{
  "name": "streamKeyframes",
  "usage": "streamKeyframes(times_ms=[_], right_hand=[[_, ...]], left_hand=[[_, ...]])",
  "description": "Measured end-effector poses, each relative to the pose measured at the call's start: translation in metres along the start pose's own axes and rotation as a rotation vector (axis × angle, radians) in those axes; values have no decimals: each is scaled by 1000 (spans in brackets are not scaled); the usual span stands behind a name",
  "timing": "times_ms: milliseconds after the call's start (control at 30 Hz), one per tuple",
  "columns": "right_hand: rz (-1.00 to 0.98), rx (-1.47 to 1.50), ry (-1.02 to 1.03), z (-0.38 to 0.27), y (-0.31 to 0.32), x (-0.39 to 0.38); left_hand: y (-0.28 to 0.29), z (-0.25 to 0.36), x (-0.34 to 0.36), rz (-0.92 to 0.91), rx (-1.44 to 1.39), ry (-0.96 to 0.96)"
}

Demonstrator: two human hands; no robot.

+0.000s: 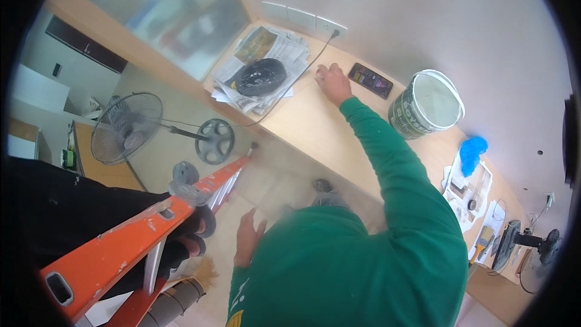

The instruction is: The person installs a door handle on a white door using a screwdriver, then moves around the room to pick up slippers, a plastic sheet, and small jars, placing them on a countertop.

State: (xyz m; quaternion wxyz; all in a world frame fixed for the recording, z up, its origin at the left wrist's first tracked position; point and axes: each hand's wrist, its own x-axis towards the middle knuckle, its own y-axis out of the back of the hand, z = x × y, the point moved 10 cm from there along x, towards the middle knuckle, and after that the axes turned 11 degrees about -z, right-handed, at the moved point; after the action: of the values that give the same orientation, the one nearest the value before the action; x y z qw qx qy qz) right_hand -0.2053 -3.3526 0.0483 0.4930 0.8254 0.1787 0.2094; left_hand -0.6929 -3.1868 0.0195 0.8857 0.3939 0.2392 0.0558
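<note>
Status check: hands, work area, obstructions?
Left hand low, open, apparently empty. Right hand at desk, near phone, grip unclear. Possible snag: cable by newspapers. Bucket right of phone.

A grey pedestal fan with a round wire cage (127,128) stands on the floor near an orange, paint-spotted ladder (118,247). A black, round, white-speckled object (261,77) rests on stacked printed newspaper (284,49). A black electrical plug (334,34) is seated in a white rectangular wall socket (327,26).
</note>
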Motion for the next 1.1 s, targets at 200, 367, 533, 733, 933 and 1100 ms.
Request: streamKeyframes(times_ms=[200, 367, 533, 733, 933, 1100], right_hand=[[71, 81, -7, -7, 20, -22], [138, 423, 273, -76, 16, -107], [-768, 519, 536, -170, -151, -270], [-1445, -21, 404, -121, -335, -439], [-1608, -134, 386, -149, -384, -517], [-1852, -292, 455, -207, -364, -565]], left_hand=[[-28, -19, -53, 48, -104, 352], [-57, -48, -88, 166, -559, 491], [-73, -62, -107, 134, -559, 411], [-69, -89, -175, 219, -769, 283], [-83, -157, -288, 359, -925, 350], [-86, -204, -386, 484, -732, 486]])
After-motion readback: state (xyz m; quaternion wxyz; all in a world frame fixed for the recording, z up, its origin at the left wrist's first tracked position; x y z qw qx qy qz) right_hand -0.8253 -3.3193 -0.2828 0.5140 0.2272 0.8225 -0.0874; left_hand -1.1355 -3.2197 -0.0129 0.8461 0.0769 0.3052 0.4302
